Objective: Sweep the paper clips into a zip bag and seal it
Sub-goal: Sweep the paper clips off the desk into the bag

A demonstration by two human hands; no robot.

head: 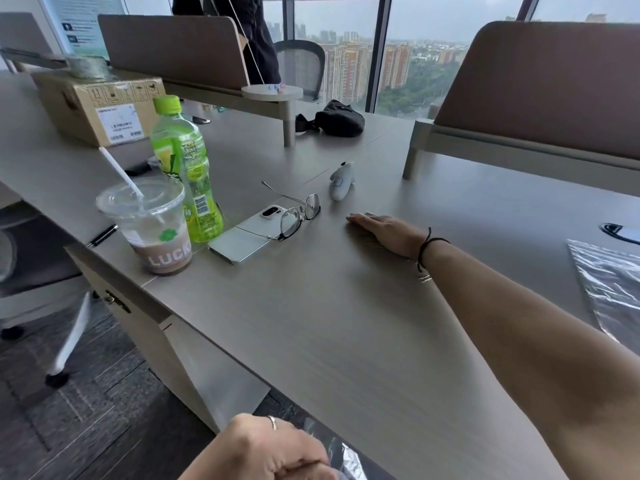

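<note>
Right hand (384, 233): stretched far across the desk (346, 323), fingers flat on the top.
Left hand (273, 448): at the near edge, pinching a clear bag (346, 459).
Clips: none I can make out.
Second bag (609, 282): flat, far right.

Zip bag (609, 289) cut by right edge

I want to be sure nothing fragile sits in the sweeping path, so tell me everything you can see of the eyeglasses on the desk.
The thin dark-rimmed metal eyeglasses lie unfolded, with both slim silvery temples spread open. One lens and temple rest on the pale green smartphone; the other lens sits on the grey-brown wooden desk. The lenses look clear and whole. They lie right of the green plastic drink bottle and left of the right hand, which presses flat on the desk, apart from them.
</note>
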